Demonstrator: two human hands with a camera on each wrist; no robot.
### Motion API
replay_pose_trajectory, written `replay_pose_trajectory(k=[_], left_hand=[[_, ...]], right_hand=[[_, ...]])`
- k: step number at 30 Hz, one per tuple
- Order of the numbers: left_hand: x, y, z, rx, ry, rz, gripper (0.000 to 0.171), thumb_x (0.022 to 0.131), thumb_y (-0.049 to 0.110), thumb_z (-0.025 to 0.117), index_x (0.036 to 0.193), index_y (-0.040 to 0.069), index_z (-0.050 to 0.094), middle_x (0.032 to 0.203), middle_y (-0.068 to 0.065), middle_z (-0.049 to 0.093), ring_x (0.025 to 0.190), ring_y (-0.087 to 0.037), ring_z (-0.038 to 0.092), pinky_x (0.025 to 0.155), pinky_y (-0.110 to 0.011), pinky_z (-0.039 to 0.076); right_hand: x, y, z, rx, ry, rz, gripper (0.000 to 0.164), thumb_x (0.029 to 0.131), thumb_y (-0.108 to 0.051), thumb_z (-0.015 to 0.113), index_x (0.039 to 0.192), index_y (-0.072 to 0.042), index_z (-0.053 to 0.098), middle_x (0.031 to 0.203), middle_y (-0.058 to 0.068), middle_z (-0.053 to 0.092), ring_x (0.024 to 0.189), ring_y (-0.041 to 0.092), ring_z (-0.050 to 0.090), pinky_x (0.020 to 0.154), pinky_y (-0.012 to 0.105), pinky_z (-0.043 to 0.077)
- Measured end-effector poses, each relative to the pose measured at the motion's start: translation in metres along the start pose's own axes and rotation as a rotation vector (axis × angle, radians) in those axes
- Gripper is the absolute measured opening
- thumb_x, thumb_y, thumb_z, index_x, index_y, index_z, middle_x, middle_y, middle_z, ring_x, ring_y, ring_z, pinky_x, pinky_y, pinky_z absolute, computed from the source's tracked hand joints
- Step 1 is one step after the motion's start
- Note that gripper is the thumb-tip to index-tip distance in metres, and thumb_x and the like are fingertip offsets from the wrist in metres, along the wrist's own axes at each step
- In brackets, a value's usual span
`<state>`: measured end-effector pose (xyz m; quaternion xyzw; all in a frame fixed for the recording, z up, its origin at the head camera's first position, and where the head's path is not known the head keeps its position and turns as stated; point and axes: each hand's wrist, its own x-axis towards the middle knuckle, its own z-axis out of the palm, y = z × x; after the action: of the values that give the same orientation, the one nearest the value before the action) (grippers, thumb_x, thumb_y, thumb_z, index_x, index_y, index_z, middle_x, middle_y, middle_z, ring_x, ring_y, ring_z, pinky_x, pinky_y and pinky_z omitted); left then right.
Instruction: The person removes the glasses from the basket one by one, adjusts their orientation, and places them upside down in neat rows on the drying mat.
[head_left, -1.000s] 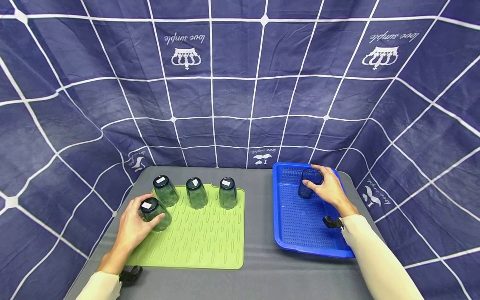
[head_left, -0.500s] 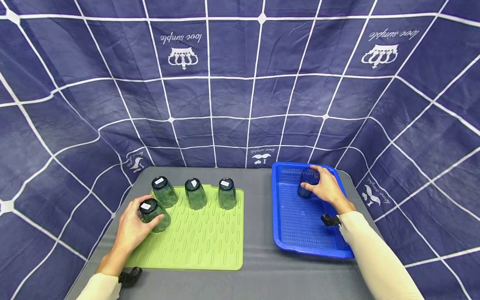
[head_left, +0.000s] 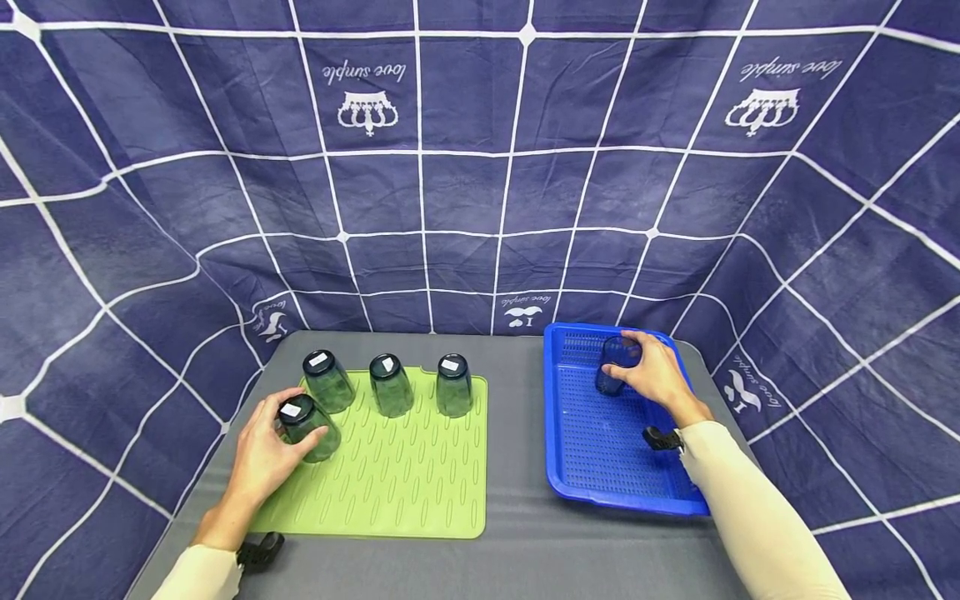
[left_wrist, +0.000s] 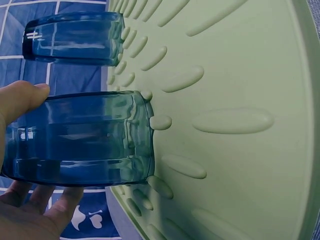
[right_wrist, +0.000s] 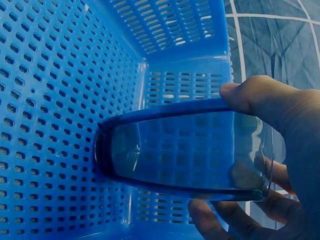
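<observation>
My left hand [head_left: 264,454] grips an upside-down dark teal glass [head_left: 307,427] at the near-left corner of the green ribbed mat [head_left: 405,483]; the left wrist view shows that glass [left_wrist: 80,137] with its rim down on the mat [left_wrist: 240,100], thumb and fingers around it. Three more inverted glasses [head_left: 390,385] stand in a row along the mat's far edge. My right hand [head_left: 654,373] grips an upright glass [head_left: 615,365] at the far end of the blue perforated basket [head_left: 600,467]; the right wrist view shows this glass [right_wrist: 185,150] against the basket wall [right_wrist: 60,100].
The mat and basket lie on a grey table [head_left: 517,550]. A blue cloth with a white grid [head_left: 480,167] surrounds the table on three sides. The near half of the mat and most of the basket floor are bare.
The right hand and its glass have shifted slightly up and away. The left hand and its glass stay put.
</observation>
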<state>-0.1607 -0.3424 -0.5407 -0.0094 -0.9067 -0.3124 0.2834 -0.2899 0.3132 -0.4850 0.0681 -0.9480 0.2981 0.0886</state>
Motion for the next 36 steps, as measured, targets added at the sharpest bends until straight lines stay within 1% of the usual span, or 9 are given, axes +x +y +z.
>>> replay_pose_trajectory(k=[3,6,10,13,16,18,24,29,36], left_hand=[[0.0,0.0,0.0,0.0,0.004,0.007,0.083,0.074,0.014,0.109,0.147,0.011,0.072,0.129,-0.022,0.076,0.101,-0.028,0.064,0.082,-0.017,0.04],[0.0,0.001,0.0,-0.002,0.011,0.013,0.083,0.073,0.013,0.11,0.147,0.011,0.072,0.129,-0.022,0.076,0.101,-0.029,0.063,0.083,-0.018,0.041],[0.0,0.002,0.002,-0.02,0.011,0.019,0.083,0.074,0.012,0.109,0.148,0.01,0.072,0.133,-0.023,0.077,0.106,-0.033,0.068,0.085,-0.021,0.041],[-0.001,0.003,0.003,-0.027,0.012,0.015,0.084,0.074,0.011,0.109,0.149,0.01,0.071,0.135,-0.023,0.077,0.11,-0.035,0.069,0.087,-0.02,0.041],[-0.001,0.003,0.003,-0.03,0.014,0.008,0.084,0.074,0.011,0.109,0.149,0.01,0.071,0.137,-0.023,0.076,0.111,-0.034,0.068,0.087,-0.018,0.041],[-0.001,0.003,0.002,-0.028,0.014,0.006,0.083,0.074,0.011,0.109,0.149,0.01,0.071,0.138,-0.024,0.076,0.112,-0.035,0.069,0.087,-0.019,0.041],[-0.003,0.002,0.001,-0.023,0.0,-0.011,0.083,0.075,0.013,0.108,0.15,0.011,0.071,0.138,-0.024,0.075,0.116,-0.042,0.071,0.088,-0.029,0.044],[-0.004,0.002,0.001,-0.023,-0.002,-0.015,0.083,0.075,0.012,0.108,0.15,0.011,0.071,0.137,-0.025,0.075,0.114,-0.043,0.07,0.087,-0.029,0.043],[-0.005,0.005,0.001,-0.036,-0.021,-0.031,0.084,0.078,0.012,0.106,0.153,0.01,0.068,0.143,-0.026,0.072,0.122,-0.043,0.068,0.093,-0.036,0.045]], right_hand=[[0.0,0.001,0.0,-0.003,0.006,-0.001,0.086,0.093,-0.033,0.099,0.161,0.003,0.062,0.149,0.028,0.077,0.132,0.05,0.076,0.113,0.068,0.061],[-0.002,0.001,0.0,-0.009,0.014,-0.006,0.085,0.092,-0.032,0.1,0.16,0.003,0.063,0.147,0.028,0.077,0.13,0.049,0.077,0.111,0.068,0.061],[-0.004,0.0,0.0,-0.022,0.021,-0.011,0.084,0.091,-0.034,0.1,0.158,0.003,0.065,0.143,0.03,0.078,0.128,0.049,0.078,0.11,0.068,0.062],[-0.006,-0.002,-0.001,-0.027,0.026,-0.023,0.084,0.091,-0.035,0.099,0.158,0.003,0.065,0.142,0.031,0.078,0.127,0.049,0.078,0.109,0.068,0.061],[-0.007,-0.005,-0.003,-0.029,0.041,-0.04,0.084,0.09,-0.035,0.099,0.157,0.003,0.066,0.142,0.029,0.078,0.125,0.048,0.078,0.108,0.067,0.061],[-0.009,-0.008,-0.005,-0.029,0.058,-0.055,0.083,0.09,-0.035,0.1,0.156,0.003,0.067,0.14,0.028,0.079,0.123,0.047,0.079,0.106,0.066,0.062],[-0.017,-0.019,-0.011,-0.031,0.116,-0.098,0.083,0.088,-0.035,0.101,0.154,0.003,0.068,0.133,0.027,0.08,0.118,0.046,0.078,0.103,0.066,0.061],[-0.025,-0.031,-0.019,-0.036,0.151,-0.122,0.083,0.086,-0.036,0.102,0.153,0.002,0.069,0.133,0.027,0.081,0.117,0.047,0.078,0.104,0.067,0.059],[-0.033,-0.051,-0.032,-0.047,0.195,-0.151,0.083,0.085,-0.036,0.103,0.152,0.0,0.07,0.129,0.027,0.081,0.114,0.047,0.079,0.099,0.067,0.06]])
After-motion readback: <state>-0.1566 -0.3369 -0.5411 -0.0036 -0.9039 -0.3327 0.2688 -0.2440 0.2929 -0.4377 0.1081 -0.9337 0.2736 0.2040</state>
